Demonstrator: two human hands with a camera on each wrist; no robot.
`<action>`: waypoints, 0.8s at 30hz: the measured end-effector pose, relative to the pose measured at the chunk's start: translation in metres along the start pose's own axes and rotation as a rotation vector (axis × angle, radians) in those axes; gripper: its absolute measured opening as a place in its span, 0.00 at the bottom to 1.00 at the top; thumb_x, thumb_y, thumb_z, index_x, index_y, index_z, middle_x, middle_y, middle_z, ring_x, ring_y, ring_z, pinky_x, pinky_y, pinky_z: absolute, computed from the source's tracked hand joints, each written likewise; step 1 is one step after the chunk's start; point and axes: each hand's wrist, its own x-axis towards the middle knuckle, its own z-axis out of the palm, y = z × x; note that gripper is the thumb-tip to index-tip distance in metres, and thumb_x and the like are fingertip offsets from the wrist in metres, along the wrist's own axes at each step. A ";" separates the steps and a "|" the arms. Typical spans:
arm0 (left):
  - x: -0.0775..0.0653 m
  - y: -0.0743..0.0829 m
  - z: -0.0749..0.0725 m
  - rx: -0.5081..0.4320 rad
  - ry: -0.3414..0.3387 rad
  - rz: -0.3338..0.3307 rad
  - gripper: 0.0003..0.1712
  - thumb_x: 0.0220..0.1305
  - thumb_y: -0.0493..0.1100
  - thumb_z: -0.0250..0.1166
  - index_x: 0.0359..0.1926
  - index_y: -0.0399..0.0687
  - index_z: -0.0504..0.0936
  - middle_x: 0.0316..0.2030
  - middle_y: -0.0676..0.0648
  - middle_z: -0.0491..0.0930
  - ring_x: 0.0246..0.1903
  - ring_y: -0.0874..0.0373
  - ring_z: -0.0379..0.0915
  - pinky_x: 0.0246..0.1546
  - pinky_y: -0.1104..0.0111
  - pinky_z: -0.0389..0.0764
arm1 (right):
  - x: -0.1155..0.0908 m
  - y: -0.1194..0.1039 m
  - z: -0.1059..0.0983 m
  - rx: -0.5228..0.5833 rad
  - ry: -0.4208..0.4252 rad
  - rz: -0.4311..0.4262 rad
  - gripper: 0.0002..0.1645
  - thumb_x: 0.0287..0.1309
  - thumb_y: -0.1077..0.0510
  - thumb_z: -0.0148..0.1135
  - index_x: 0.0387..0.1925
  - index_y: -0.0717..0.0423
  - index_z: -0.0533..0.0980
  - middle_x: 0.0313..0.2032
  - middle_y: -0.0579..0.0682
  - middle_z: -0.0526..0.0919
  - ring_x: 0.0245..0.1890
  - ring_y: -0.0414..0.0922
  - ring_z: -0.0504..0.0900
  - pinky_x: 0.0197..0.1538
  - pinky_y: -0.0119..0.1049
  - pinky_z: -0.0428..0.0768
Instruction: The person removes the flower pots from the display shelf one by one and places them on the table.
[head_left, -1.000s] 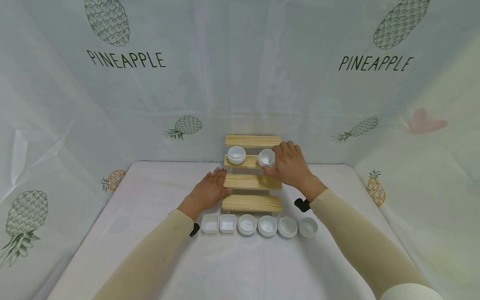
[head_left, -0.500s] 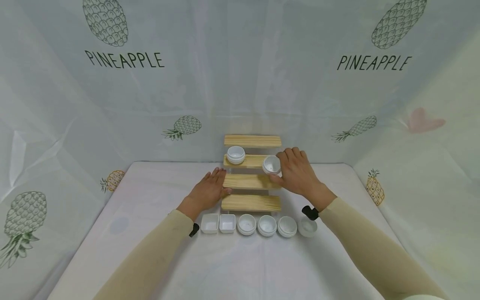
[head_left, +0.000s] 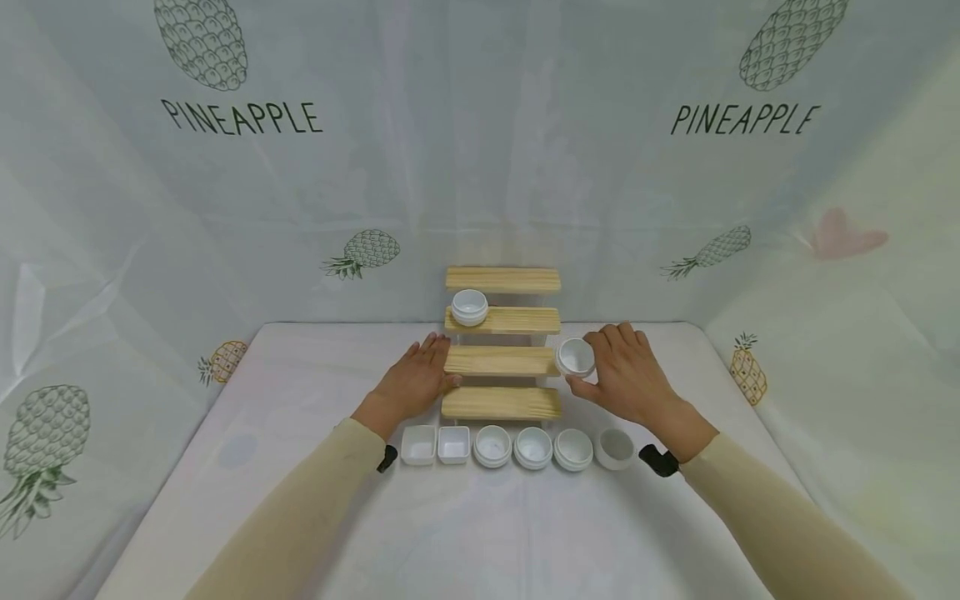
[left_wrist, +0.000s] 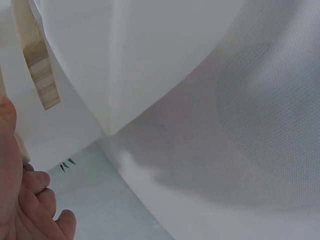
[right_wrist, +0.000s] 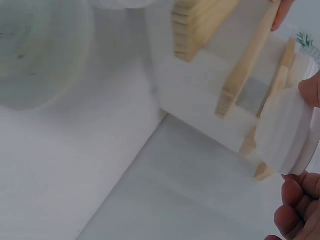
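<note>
My right hand (head_left: 630, 375) pinches a small round white bowl (head_left: 576, 357) between thumb and fingers, just off the right end of a wooden step rack (head_left: 501, 403). Close up in the right wrist view, the bowl's ribbed white side (right_wrist: 282, 132) sits between thumb and fingers, in front of the board ends. At the rack's left end my left hand (head_left: 412, 379) holds a middle board, its thumb at the front edge and its fingers toward the back. Another round white bowl (head_left: 469, 307) stands on the left of the second board from the top.
A row of white dishes lines the table before the rack: two square dishes (head_left: 417, 446) at left, then several round bowls (head_left: 534, 448). The rightmost bowl (head_left: 615, 450) looks more translucent. A pineapple-printed cloth (head_left: 480, 150) hangs close behind the rack.
My right hand has lifted the bowl off the second board from the top and carried it right and toward me, past the rack's end. The left hand has stayed put.
</note>
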 end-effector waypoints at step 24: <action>-0.002 0.001 -0.003 -0.019 -0.018 -0.007 0.47 0.84 0.61 0.49 0.84 0.33 0.45 0.83 0.34 0.50 0.84 0.41 0.40 0.84 0.48 0.49 | -0.133 0.038 0.003 -0.006 -0.062 0.158 0.36 0.47 0.42 0.77 0.46 0.67 0.79 0.36 0.58 0.80 0.36 0.56 0.73 0.36 0.45 0.67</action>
